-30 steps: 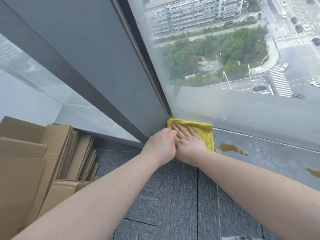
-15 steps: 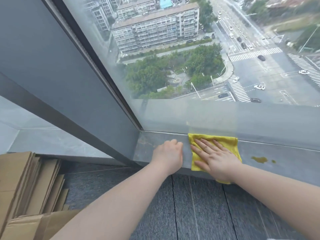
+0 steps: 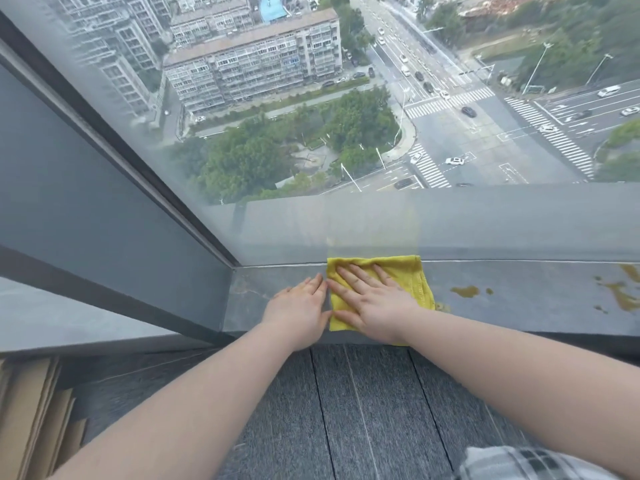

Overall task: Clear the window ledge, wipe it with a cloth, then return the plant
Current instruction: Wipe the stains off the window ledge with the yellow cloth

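Both hands have slid rightward along the ledge, away from the corner. Right hand presses the yellow cloth flat, fingers spread and open on top, gripping nothing. Left hand lies flat just beside it, fingers released. Brownish stains sit right of the cloth.

Cloth on ledge, against window. Right hand flat on cloth; left hand on ledge just left. Stains right of cloth. Cardboard on floor, far left.
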The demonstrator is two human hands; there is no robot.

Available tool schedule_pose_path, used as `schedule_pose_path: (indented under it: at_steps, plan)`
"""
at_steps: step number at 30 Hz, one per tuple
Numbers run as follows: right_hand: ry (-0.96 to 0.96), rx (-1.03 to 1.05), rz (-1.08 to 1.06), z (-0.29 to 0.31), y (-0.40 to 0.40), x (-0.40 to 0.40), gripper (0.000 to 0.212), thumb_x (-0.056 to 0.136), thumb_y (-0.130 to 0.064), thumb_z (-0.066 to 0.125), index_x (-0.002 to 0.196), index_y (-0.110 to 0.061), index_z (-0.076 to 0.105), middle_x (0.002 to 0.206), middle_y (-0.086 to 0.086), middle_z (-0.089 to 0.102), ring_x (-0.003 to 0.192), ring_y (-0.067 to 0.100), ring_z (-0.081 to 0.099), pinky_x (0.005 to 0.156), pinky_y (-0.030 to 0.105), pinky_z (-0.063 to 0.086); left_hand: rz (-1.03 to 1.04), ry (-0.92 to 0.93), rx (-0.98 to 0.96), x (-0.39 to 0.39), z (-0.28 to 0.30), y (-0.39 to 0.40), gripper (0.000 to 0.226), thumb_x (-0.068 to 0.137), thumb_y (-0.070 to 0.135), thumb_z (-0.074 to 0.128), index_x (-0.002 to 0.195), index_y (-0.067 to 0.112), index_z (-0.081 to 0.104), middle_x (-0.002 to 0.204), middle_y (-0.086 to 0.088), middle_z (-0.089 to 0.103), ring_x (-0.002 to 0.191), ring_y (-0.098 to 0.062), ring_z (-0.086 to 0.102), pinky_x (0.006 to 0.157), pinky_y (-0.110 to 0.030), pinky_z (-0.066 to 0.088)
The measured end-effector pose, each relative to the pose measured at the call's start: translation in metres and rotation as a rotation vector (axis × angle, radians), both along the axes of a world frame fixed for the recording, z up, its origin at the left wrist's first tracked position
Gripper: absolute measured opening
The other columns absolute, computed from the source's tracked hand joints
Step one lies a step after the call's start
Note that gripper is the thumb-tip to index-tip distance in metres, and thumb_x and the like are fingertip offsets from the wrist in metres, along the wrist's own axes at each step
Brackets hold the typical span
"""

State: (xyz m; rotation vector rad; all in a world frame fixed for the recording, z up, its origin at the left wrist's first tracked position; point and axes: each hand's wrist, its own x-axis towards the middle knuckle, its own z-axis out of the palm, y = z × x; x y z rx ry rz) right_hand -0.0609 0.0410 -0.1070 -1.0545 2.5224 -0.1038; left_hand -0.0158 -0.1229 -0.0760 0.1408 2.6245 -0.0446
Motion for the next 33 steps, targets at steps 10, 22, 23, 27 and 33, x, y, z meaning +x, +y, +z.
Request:
schedule_pose_path:
  at_steps: [10,22,23,27,33]
  plan:
    - [-0.019,0.174,-0.157,0.022,0.116,0.006,0.119,0.046,-0.077,-0.038,0.153,-0.034,-0.008,0.158,-0.014,-0.017,0.148,0.008,-0.012,0.121,0.034,-0.006,-0.109,-0.004,-0.156,-0.009,0.026,0.016,0.044,0.101,0.039,0.029,0.124,0.012,0.056,0.132,-0.005,0.054,0.121,-0.028,0.055,0.09,-0.039,0.046]
    - [-0.091,0.135,-0.312,0.006,0.144,-0.005,0.064,0.099,-0.056,0.018,0.152,-0.033,-0.008,0.161,-0.004,-0.018,0.148,0.017,-0.017,0.12,0.045,-0.008,-0.27,0.098,0.004,-0.047,0.007,0.115,0.045,0.101,0.04,0.032,0.136,0.014,0.044,0.146,-0.005,0.044,0.134,-0.025,0.042,0.101,-0.04,0.043]
    - [-0.09,0.116,-0.273,0.001,0.132,-0.008,0.064,0.099,-0.056,0.018,0.153,-0.032,-0.007,0.161,-0.004,-0.017,0.149,0.017,-0.017,0.12,0.045,-0.009,-0.271,0.089,0.016,-0.05,0.001,0.115,0.049,0.1,0.041,0.033,0.141,0.014,0.039,0.152,-0.004,0.037,0.139,-0.023,0.037,0.105,-0.04,0.04]
    - [-0.067,0.116,-0.176,-0.01,0.114,-0.021,0.069,0.095,-0.062,0.012,0.154,-0.032,-0.006,0.161,-0.007,-0.014,0.149,0.013,-0.014,0.12,0.043,-0.008,-0.285,0.04,0.03,-0.056,-0.016,0.105,0.063,0.1,0.046,0.034,0.153,0.017,0.017,0.162,-0.001,0.015,0.147,-0.017,0.021,0.115,-0.037,0.028]
    - [-0.075,0.144,-0.267,-0.006,0.158,-0.03,0.093,0.071,-0.078,-0.015,0.153,-0.035,-0.004,0.161,-0.011,-0.012,0.149,0.008,-0.011,0.12,0.036,-0.006,-0.276,0.009,0.044,-0.062,-0.016,0.098,0.066,0.099,0.048,0.034,0.154,0.015,0.015,0.163,0.001,0.01,0.148,-0.016,0.018,0.118,-0.034,0.021]
